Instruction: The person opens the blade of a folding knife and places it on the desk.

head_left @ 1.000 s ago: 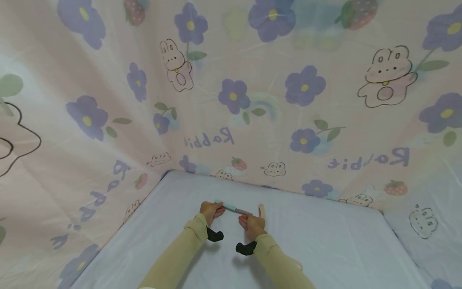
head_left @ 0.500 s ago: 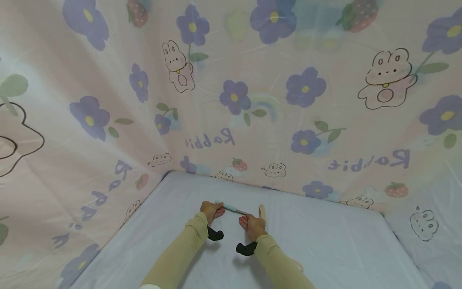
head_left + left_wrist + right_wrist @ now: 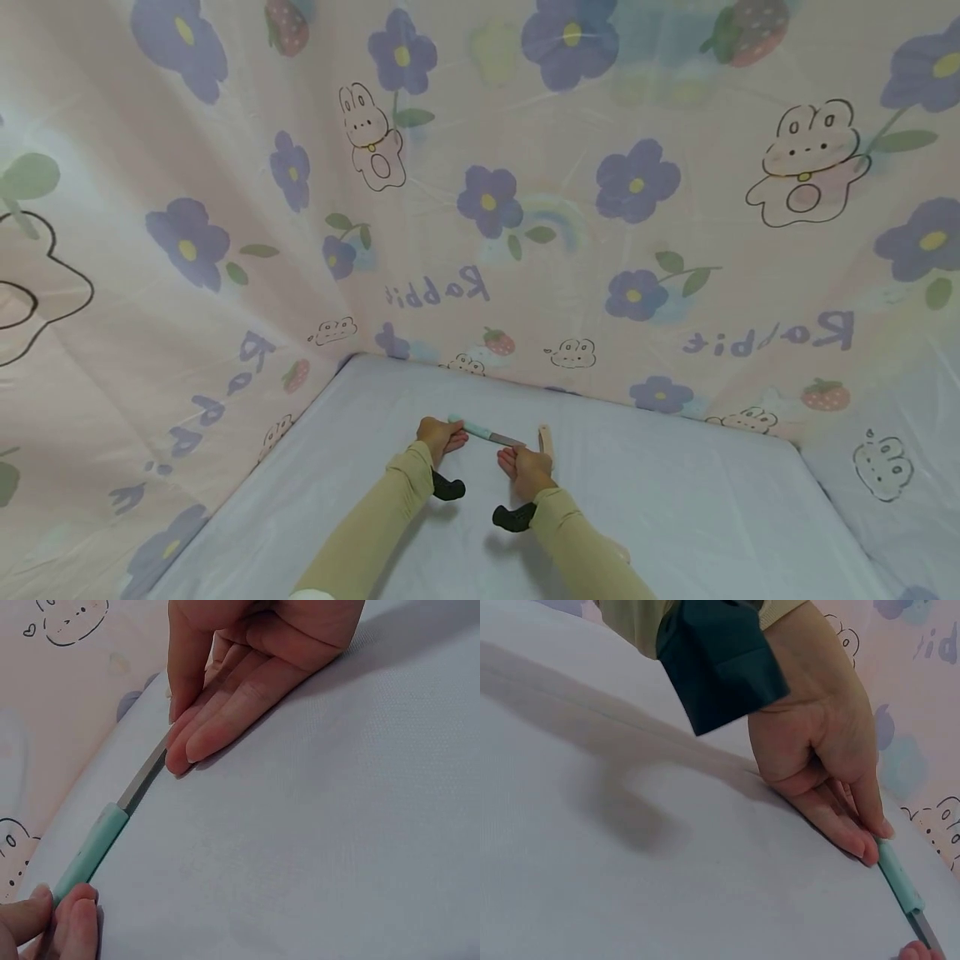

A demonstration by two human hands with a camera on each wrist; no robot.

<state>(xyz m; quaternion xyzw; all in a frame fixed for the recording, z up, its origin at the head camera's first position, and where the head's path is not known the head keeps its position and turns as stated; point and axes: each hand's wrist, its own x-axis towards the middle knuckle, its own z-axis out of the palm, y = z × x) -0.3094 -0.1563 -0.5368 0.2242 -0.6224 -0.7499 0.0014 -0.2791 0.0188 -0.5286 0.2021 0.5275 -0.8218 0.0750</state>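
Observation:
A knife with a mint-green handle and a plain metal blade lies between both hands, just above or on the white surface. My left hand pinches the handle near its end; in the right wrist view that left hand has thumb and fingers on the green handle. Toward the blade's far end, my right hand pinches the metal, and its fingers hide the tip. The left wrist view has the blade running into the right hand.
Just beyond the right hand lies a beige strip-like piece with a small hole near its end, partly hidden. A pale pinkish thing shows beside the right forearm. Patterned rabbit-and-flower cloth walls the white surface.
The knife's blade looked broad a second ago, narrow half a second ago, and broad again now, so it has turned about its length. Both hands keep their places and their hold.

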